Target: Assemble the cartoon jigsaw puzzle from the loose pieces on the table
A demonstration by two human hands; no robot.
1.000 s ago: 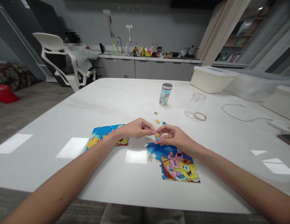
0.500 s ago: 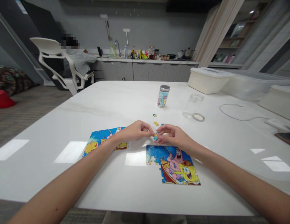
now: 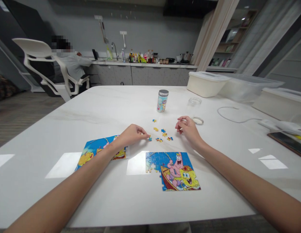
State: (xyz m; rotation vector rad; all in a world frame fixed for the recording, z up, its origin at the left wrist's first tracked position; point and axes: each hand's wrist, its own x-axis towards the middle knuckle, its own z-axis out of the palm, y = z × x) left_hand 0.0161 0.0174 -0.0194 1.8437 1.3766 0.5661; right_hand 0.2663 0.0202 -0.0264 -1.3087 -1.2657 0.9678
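My left hand (image 3: 134, 135) pinches a small teal-and-yellow puzzle piece (image 3: 150, 138) at its fingertips, just left of the loose pieces. My right hand (image 3: 188, 128) hovers to their right, fingers loosely bent and apart, with nothing seen in it. Several loose puzzle pieces (image 3: 159, 139), blue, yellow and red, lie between the hands. Nearer to me is a partly joined jigsaw puzzle (image 3: 177, 170) of a pink starfish and a yellow sponge character in a boat; its lower left corner is open. Under my left forearm lies a printed picture sheet (image 3: 88, 154) with matching art, partly covered.
A tin-lidded picture jar (image 3: 162, 101) stands behind the pieces. To its right are a clear jar (image 3: 194, 103) and a round lid (image 3: 198, 121). Bins (image 3: 206, 84), a white cable (image 3: 228, 120) and a phone (image 3: 287, 144) occupy the right side. A person (image 3: 70, 64) sits beyond the table.
My right hand has moved right, away from my left hand, uncovering more loose pieces. My left hand still pinches the teal-and-yellow piece. The camera view has turned slightly to the right.
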